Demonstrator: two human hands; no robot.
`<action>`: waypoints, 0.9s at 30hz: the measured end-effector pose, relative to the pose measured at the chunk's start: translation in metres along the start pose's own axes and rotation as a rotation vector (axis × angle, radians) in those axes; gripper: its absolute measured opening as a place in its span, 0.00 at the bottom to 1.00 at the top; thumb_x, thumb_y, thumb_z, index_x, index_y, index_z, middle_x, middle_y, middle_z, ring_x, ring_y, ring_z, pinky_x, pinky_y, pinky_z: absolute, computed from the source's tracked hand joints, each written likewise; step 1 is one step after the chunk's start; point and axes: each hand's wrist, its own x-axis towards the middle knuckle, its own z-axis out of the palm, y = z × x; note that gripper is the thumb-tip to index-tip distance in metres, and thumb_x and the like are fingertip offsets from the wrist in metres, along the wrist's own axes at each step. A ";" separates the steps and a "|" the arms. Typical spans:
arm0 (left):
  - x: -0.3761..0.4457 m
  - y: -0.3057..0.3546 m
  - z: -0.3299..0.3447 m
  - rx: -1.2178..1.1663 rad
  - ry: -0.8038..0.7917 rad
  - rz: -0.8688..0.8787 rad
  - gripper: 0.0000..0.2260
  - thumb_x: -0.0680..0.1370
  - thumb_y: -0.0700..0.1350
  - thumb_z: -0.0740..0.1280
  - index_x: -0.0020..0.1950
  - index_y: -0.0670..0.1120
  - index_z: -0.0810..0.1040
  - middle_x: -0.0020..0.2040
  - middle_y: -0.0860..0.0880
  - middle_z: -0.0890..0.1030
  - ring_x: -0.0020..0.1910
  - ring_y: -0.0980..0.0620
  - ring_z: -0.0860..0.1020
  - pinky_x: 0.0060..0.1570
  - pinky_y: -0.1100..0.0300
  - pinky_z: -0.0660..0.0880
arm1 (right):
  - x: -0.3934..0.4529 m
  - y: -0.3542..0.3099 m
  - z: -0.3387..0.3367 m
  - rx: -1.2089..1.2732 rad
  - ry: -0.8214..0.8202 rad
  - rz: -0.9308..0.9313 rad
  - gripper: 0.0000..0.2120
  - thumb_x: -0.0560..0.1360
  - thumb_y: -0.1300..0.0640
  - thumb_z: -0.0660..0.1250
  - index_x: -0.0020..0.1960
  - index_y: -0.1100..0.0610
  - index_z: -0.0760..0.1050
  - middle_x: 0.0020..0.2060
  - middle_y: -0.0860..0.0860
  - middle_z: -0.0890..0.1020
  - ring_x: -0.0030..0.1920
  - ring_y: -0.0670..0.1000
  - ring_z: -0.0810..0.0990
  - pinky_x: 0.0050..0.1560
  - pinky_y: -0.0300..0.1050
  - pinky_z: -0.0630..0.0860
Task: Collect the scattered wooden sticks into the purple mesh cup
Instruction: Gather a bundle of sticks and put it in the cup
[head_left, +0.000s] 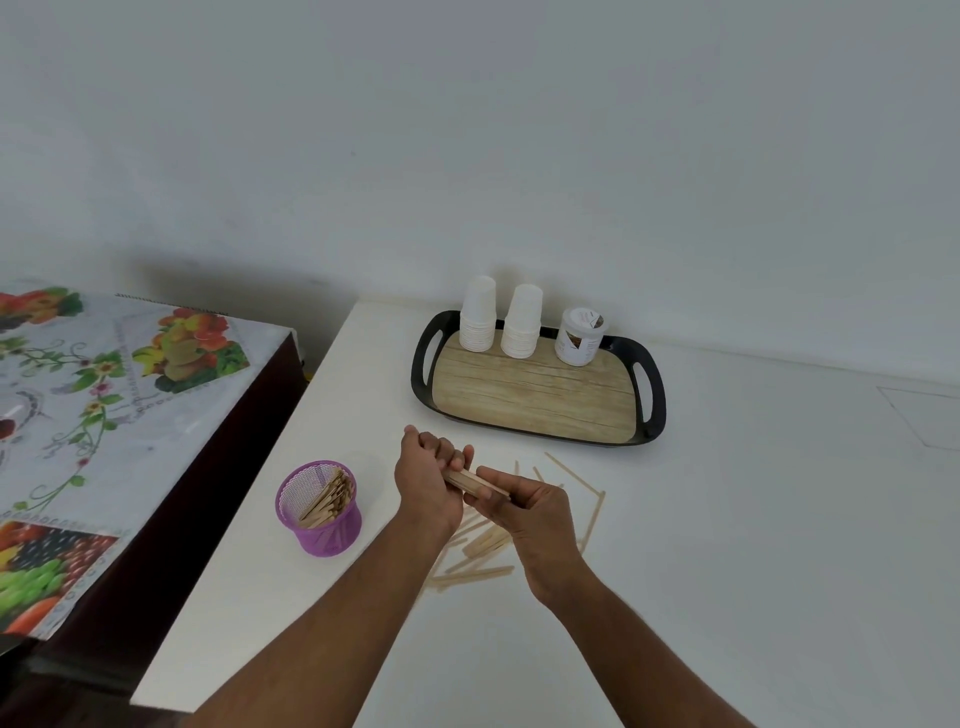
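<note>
Mesh cup (319, 506) left of the scattered sticks (480, 558) (tray (535, 395) behind both), all on the table (727, 519)

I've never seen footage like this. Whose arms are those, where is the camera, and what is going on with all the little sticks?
There is no machine here: the arms belong to a person, and the single picture comes from a camera worn on their head, looking forward and down. That is why you see both forearms reaching in from the bottom.

The left hand and right hand together hold a small bundle of sticks above a white table. More loose sticks lie scattered on the table beneath and beside the hands. To the left stands a purple cup, already partly filled with sticks.

Further back is a tray carrying two stacks of paper cups and a white jar. At far left is a second table with a fruit-print cloth.
</note>
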 end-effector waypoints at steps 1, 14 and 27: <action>0.001 0.000 -0.002 0.008 -0.012 0.013 0.24 0.87 0.51 0.56 0.30 0.47 0.65 0.25 0.49 0.63 0.23 0.51 0.64 0.41 0.52 0.79 | 0.001 -0.001 0.002 -0.008 0.005 0.002 0.14 0.73 0.63 0.77 0.59 0.59 0.86 0.50 0.55 0.89 0.53 0.57 0.88 0.61 0.50 0.82; 0.021 -0.002 -0.099 0.709 -0.122 0.436 0.22 0.88 0.53 0.49 0.55 0.50 0.82 0.55 0.53 0.86 0.64 0.53 0.80 0.70 0.53 0.70 | 0.017 -0.019 0.023 -0.208 -0.016 0.000 0.12 0.73 0.63 0.78 0.56 0.54 0.87 0.46 0.50 0.90 0.49 0.50 0.89 0.61 0.46 0.81; 0.042 -0.017 -0.164 1.922 -0.335 0.821 0.27 0.81 0.72 0.49 0.74 0.59 0.64 0.73 0.58 0.75 0.73 0.53 0.73 0.71 0.58 0.65 | 0.050 -0.041 0.139 -1.411 -0.638 -0.879 0.19 0.77 0.64 0.73 0.67 0.57 0.81 0.63 0.55 0.84 0.60 0.55 0.85 0.61 0.49 0.82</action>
